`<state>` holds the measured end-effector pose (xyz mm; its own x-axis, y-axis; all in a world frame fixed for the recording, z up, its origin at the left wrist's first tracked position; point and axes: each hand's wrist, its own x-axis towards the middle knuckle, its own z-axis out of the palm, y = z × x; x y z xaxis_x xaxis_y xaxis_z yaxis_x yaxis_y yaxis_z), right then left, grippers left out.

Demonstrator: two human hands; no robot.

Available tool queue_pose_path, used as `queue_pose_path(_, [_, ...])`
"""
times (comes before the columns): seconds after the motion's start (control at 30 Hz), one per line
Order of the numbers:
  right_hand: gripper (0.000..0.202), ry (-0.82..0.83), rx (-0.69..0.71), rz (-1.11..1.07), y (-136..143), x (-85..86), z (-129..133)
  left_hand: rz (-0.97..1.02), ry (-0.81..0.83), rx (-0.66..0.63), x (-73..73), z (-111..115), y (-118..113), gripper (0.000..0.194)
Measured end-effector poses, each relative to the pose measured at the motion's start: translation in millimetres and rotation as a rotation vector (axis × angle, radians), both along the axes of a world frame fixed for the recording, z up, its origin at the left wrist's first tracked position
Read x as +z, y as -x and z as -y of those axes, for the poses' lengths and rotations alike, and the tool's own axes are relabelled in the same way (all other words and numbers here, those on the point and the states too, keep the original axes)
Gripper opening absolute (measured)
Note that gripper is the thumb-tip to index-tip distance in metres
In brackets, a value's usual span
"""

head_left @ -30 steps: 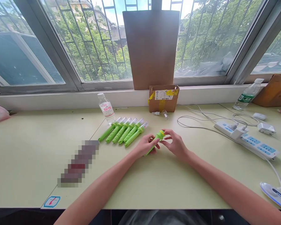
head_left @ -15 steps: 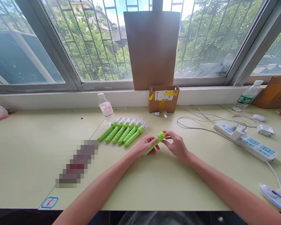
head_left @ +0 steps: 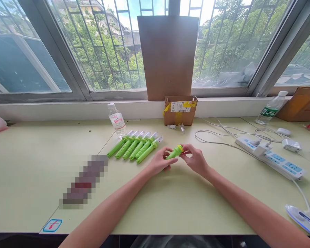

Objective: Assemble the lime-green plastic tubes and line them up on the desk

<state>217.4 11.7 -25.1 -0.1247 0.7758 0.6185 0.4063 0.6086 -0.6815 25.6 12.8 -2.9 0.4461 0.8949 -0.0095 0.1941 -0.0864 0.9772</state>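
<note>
Above the middle of the table, my left hand [head_left: 162, 161] is closed around a green plastic handle [head_left: 175, 152] with a yellow ring at its upper end. The handle tilts up to the right, and its lower part is hidden by my palm. My right hand [head_left: 195, 159] pinches at the yellow-ringed end with thumb and fingers; whatever small part may be between those fingertips is hidden. To the left lies a slanted row of several similar green handles [head_left: 147, 151], each with a clear tip.
A water bottle [head_left: 117, 121] stands behind the row. Beyond my hands are a small cardboard box [head_left: 180, 119] and a small clear piece [head_left: 181, 127]. Cables and a power strip [head_left: 270, 156] lie to the right, near another bottle [head_left: 270, 109]. A blurred dark patch [head_left: 85, 181] is at left.
The green handle has turned within my left hand, and less of its lower part shows. My left thumb lies lower along it. My right fingers stay at the yellow-ringed end.
</note>
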Motion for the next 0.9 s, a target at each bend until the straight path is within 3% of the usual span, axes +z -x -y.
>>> queue_pose_path(0.23, [0.024,0.069,-0.054,-0.027,-4.6,0.9,-3.5,-0.046,-0.210,0.139,-8.8,-0.5,-2.3,0.033])
queue_pose_path(0.9, [0.026,0.087,-0.039,-0.034,-1.4,-1.5,-2.0,0.075,0.115,0.112,-6.7,-3.6,0.5,0.042])
